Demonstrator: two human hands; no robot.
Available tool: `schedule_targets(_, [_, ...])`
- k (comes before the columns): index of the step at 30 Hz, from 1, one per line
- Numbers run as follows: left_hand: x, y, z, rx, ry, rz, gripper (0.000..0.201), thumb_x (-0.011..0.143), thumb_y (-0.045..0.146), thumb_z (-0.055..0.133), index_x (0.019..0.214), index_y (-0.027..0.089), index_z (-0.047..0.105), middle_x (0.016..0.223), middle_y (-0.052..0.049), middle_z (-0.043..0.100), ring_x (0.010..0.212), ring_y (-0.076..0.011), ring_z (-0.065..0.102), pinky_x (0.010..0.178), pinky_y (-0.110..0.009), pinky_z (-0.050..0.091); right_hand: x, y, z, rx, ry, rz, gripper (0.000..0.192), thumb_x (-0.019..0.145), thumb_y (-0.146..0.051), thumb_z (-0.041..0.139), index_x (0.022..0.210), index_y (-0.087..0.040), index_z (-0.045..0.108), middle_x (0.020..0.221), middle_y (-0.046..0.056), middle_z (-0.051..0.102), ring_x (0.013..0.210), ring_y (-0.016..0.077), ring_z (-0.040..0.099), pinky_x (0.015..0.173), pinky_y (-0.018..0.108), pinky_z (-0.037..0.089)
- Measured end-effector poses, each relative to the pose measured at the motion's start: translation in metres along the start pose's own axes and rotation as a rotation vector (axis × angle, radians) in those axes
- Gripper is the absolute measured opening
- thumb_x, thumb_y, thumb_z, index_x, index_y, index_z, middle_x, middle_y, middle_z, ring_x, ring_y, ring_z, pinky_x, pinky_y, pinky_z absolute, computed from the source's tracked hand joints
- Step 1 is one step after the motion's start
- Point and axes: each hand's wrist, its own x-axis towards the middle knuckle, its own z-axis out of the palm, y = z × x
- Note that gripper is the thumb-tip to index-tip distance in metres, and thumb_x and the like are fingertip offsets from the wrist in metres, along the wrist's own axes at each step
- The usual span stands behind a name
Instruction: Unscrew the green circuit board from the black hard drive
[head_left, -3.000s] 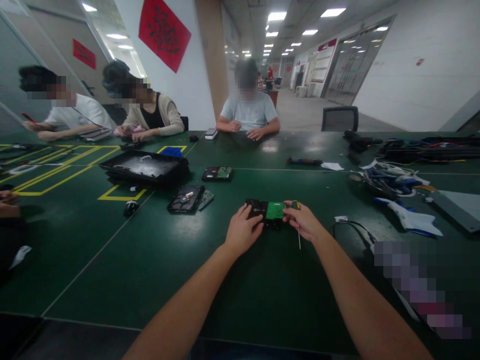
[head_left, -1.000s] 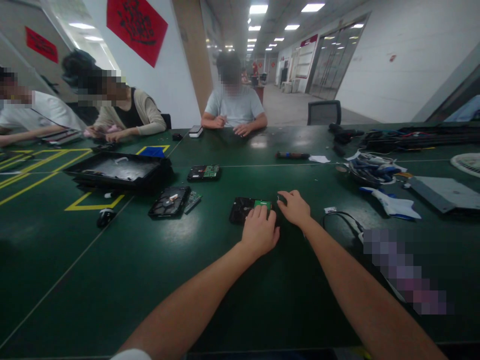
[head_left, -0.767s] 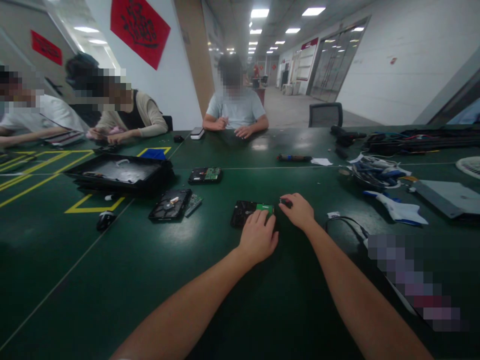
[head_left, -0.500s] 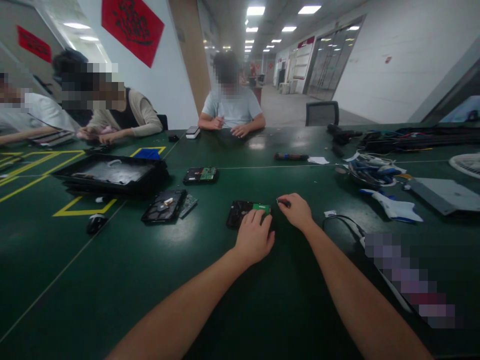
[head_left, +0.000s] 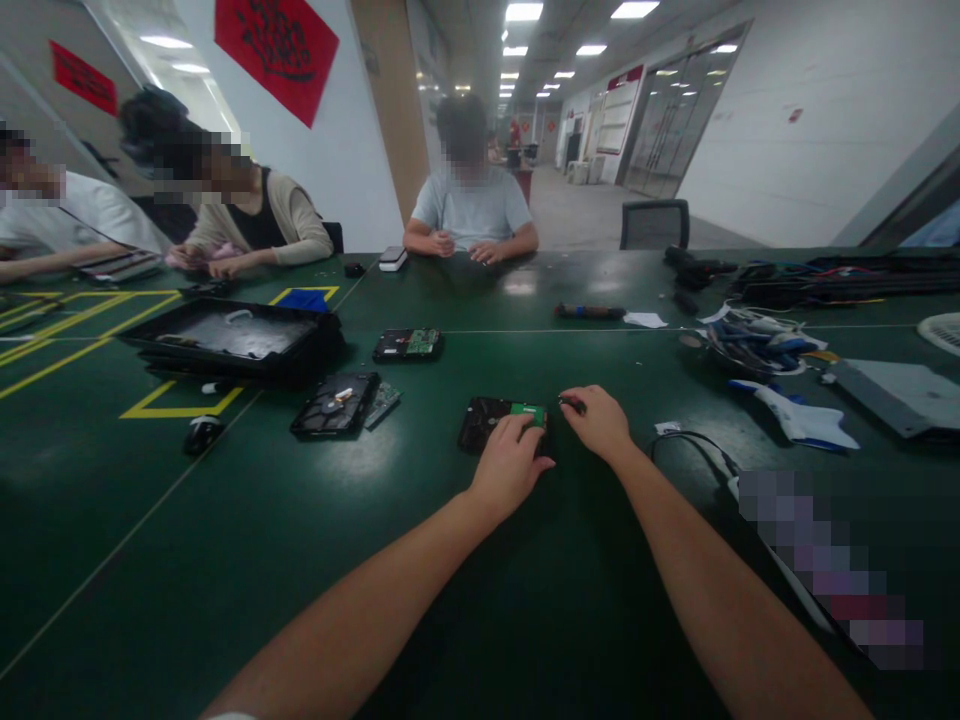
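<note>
Head view: your left hand (head_left: pixel 512 465) lies flat on the near end of the drive (head_left: pixel 501 421), fingers spread over its green board (head_left: pixel 529 410), pinning it to the table (head_left: pixel 300 540). Your right hand (head_left: pixel 604 422) sits just beside the drive's right edge, fingers curled around a small dark tool (head_left: pixel 573 403) at its tip.

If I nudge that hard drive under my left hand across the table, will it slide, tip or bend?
The hard drive lies flat and low on the green table, so it probably slides rather than tips. Its boxy dark body looks rigid, so it is unlikely to bend. The exposed green circuit board by your left hand may be delicate.
</note>
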Motion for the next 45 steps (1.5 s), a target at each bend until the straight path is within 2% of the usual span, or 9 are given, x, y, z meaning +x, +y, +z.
schedule_targets(7, [0.0012,-0.0012,0.0017,-0.026,-0.001,-0.010,0.033,0.090,0.032,0.076,0.119,0.021,0.066,0.134,-0.013,0.061,0.132,-0.0321,0.054,0.111,-0.056,0.048,-0.0016,-0.0022,-0.0005,-0.017,-0.027,0.008,0.028,0.098,-0.031,0.056,0.119,-0.027,0.074,0.122,0.007,0.067,0.094,0.0195,0.064,0.081,0.032,0.050])
schedule_targets(17, [0.0013,-0.0002,0.0022,-0.016,0.001,-0.013,0.032,0.092,0.032,0.073,0.120,0.020,0.065,0.131,-0.012,0.062,0.130,-0.0307,0.053,0.110,-0.051,0.048,-0.0016,-0.0013,0.0005,-0.021,-0.014,-0.015,0.028,0.099,-0.027,0.053,0.116,-0.028,0.076,0.119,0.007,0.068,0.103,0.0205,0.064,0.088,0.033,0.049])
schedule_targets(24, [0.0018,0.0006,-0.0005,-0.020,-0.005,-0.012,0.032,0.091,0.031,0.073,0.121,0.020,0.065,0.131,-0.012,0.062,0.130,-0.0304,0.054,0.110,-0.050,0.048,-0.0021,-0.0025,-0.0005,-0.024,-0.015,0.011,0.031,0.099,-0.029,0.054,0.123,-0.028,0.073,0.121,0.007,0.067,0.100,0.0208,0.064,0.084,0.033,0.049])
schedule_targets(31, [0.0016,0.0012,-0.0012,-0.025,-0.006,-0.011,0.030,0.092,0.031,0.072,0.120,0.021,0.065,0.131,-0.011,0.062,0.130,-0.0302,0.054,0.109,-0.051,0.048,-0.0023,0.0001,0.0011,-0.015,0.001,-0.021,0.032,0.099,-0.027,0.053,0.124,-0.027,0.072,0.121,0.007,0.068,0.104,0.0211,0.064,0.090,0.033,0.049])
schedule_targets(39, [0.0013,0.0014,-0.0019,-0.025,-0.007,-0.009,0.030,0.093,0.032,0.071,0.120,0.020,0.065,0.130,-0.011,0.063,0.128,-0.0298,0.054,0.109,-0.050,0.048,-0.0029,-0.0033,-0.0006,-0.023,-0.003,-0.001,0.024,0.098,-0.030,0.056,0.113,-0.024,0.074,0.118,0.007,0.068,0.099,0.0202,0.065,0.085,0.032,0.049])
schedule_targets(45, [0.0015,0.0015,-0.0016,-0.027,-0.016,-0.009,0.029,0.093,0.031,0.071,0.120,0.022,0.065,0.129,-0.011,0.062,0.128,-0.0301,0.054,0.109,-0.051,0.048,-0.0017,-0.0098,-0.0002,-0.072,0.014,0.003,0.026,0.102,-0.038,0.053,0.108,-0.024,0.074,0.114,0.008,0.069,0.099,0.0209,0.065,0.081,0.032,0.048])
